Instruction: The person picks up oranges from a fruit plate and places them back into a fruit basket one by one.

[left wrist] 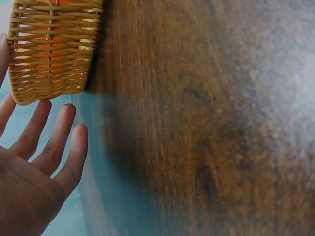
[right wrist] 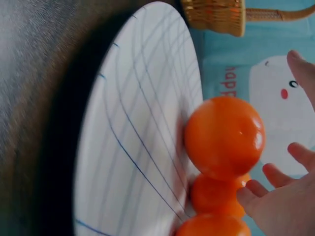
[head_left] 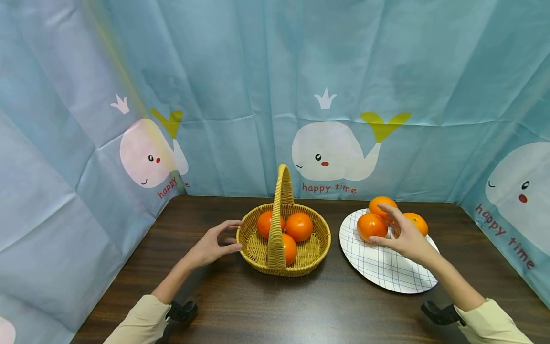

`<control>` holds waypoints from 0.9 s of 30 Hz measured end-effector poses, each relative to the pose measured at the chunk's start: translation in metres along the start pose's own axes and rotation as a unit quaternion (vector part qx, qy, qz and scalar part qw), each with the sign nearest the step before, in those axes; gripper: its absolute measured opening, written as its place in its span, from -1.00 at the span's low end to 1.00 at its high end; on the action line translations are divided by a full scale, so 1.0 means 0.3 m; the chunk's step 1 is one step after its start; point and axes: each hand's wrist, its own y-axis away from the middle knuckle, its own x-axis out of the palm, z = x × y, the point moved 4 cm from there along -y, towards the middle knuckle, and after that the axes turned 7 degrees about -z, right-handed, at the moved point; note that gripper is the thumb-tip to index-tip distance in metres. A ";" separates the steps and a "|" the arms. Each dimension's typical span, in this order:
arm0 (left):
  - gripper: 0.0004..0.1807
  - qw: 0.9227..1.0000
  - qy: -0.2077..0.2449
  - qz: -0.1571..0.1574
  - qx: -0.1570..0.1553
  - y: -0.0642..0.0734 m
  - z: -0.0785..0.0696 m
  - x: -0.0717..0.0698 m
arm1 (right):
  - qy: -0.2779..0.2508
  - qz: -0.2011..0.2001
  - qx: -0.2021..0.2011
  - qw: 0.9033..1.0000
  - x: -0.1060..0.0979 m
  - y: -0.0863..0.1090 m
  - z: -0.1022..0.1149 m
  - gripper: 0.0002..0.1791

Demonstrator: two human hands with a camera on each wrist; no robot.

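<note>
A yellow wicker basket (head_left: 296, 272) with a tall handle stands mid-table, holding three oranges (head_left: 299, 226). At its left side is my left hand (head_left: 209, 246), thumb and fingers spread loosely, fingertips right at the rim. The left wrist view shows those fingertips beside the woven wall (left wrist: 54, 73). My right hand (head_left: 408, 239) hovers over the white plate (head_left: 386, 272), which has blue grid lines and bears several oranges (head_left: 372, 226). Its thumb and fingers are parted, nothing held between them. In the right wrist view, one orange (right wrist: 224, 137) lies nearest, just beyond the fingertips.
Both items stand on a dark brown wooden table (head_left: 301, 310). Behind and at the sides hangs a light blue curtain (head_left: 215, 71) printed with whales, meeting the table's far edge. Each wrist wears a black strap (head_left: 182, 310).
</note>
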 end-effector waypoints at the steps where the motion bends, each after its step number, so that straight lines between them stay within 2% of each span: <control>1: -0.33 1.000 0.000 0.000 -0.001 0.000 0.000 0.000 | 0.002 0.000 0.003 1.000 0.006 0.000 -0.005 -0.08; 8: -0.33 1.000 0.002 0.001 -0.005 0.001 0.005 -0.002 | 0.003 -0.013 0.026 1.000 0.037 -0.004 -0.032 -0.06; 17: -0.32 1.000 -0.003 0.000 0.001 0.000 0.007 -0.001 | 0.026 -0.043 0.013 0.999 0.060 -0.011 -0.042 -0.26; 24: -0.32 1.000 0.003 0.002 -0.004 0.000 0.009 -0.001 | 0.038 -0.055 0.037 0.997 0.061 -0.010 -0.041 -0.26; 27: -0.32 1.000 0.003 0.003 -0.004 0.000 0.009 -0.001 | 0.047 -0.065 0.035 0.996 0.066 -0.010 -0.038 -0.27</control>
